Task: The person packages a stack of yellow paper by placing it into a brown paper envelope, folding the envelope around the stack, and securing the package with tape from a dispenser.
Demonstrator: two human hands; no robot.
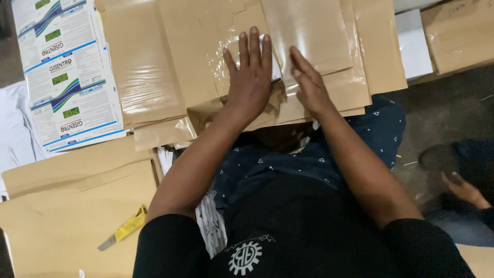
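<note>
Brown paper packet (309, 36), tape-glossed, lay topmost on the overlapping stack across the lap. Left hand (250, 77) was pressed flat on it, fingers spread, holding nothing; right hand (309, 85) rested edge-on beside it, also empty. Firm, even palm pressure was judged best for flattening the tape; yellow cutter (123, 234) lay well apart.

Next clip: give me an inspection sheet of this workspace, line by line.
Surface: stacked tan sheets on the floor.
Job's things: glossy brown paper packs overlapping in front; clear film on one.
Clutter: yellow-handled cutter on a tan sheet; printed white-and-blue sheets at far left.
Hands: left hand flat, fingers spread on the film; right hand edge-down on the packs; neither grips anything.
Cables: nothing seen.
Surroundings: another person's hand at right; taped brown carton top right.
</note>
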